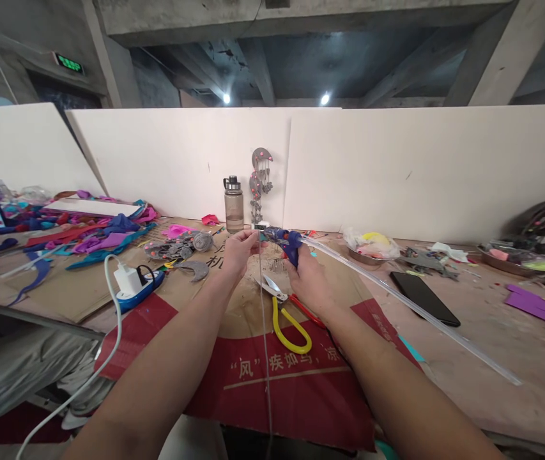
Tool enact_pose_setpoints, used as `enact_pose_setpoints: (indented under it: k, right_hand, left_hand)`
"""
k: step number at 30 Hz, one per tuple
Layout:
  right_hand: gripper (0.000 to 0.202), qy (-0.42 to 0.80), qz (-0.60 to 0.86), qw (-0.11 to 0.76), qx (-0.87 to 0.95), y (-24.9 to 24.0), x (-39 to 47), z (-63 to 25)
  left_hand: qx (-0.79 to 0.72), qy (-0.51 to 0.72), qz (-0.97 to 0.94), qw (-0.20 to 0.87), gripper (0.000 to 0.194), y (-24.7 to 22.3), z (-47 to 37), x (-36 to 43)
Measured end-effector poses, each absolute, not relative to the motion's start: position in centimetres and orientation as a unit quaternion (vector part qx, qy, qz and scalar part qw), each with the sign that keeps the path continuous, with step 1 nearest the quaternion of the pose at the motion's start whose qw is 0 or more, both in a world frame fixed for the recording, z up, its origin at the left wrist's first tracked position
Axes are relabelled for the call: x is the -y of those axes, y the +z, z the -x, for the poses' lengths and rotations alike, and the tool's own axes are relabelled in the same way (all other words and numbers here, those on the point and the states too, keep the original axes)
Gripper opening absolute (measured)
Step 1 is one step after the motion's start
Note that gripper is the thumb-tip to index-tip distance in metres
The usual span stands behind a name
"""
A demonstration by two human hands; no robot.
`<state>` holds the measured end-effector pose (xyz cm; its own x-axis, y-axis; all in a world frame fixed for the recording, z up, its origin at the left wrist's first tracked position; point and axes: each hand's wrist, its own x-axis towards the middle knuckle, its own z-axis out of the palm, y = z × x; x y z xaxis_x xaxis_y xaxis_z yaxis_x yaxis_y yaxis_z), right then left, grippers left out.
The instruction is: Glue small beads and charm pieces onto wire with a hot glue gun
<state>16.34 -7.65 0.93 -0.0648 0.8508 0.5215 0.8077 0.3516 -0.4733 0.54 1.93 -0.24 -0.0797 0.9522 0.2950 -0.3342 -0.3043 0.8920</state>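
My right hand [308, 278] grips a blue glue gun [287, 243] with a long clear glue stick [411, 306] trailing out to the right. The gun's nozzle points left toward my left hand [237, 250], which pinches a thin thread [265, 332] that hangs down toward me. Both hands are raised over a brown and red cardboard sheet [296, 390]. Below them lie small snips with yellow and red handles [287, 316].
A water bottle [234, 203] and a grey felt moon hanging [259, 182] stand by the white foam wall. Coloured felt scraps [94, 233] and a power strip with charger [133, 284] lie left. A black phone [424, 298] and metal dishes [368, 249] lie right.
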Motion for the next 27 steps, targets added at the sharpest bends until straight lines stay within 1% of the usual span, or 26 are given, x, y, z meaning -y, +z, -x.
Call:
enact_pose_setpoints:
  k: [5,12,18,22,27]
  right_hand:
    - [0.040,0.019,0.571,0.377,0.730,0.82,7.48,-16.41]
    - [0.036,0.030,0.577,0.369,0.728,0.95,7.70,-16.29]
    - [0.032,0.031,0.594,0.353,0.722,1.24,7.91,-16.13]
    - [0.034,0.024,0.583,0.359,0.728,1.11,7.88,-16.18]
    - [0.037,0.020,0.574,0.370,0.730,0.91,7.76,-16.29]
  left_hand:
    - [-0.326,0.659,-0.478,0.481,0.033,-0.43,-0.34,-2.10]
    - [-0.316,0.656,-0.489,0.480,0.034,-0.59,-0.29,-2.12]
    - [-0.332,0.653,-0.479,0.485,0.029,-0.18,-0.73,-1.49]
    - [-0.337,0.652,-0.475,0.485,0.027,-0.03,-0.82,-1.35]
    - [-0.330,0.657,-0.479,0.480,0.030,-0.12,-0.52,-1.71]
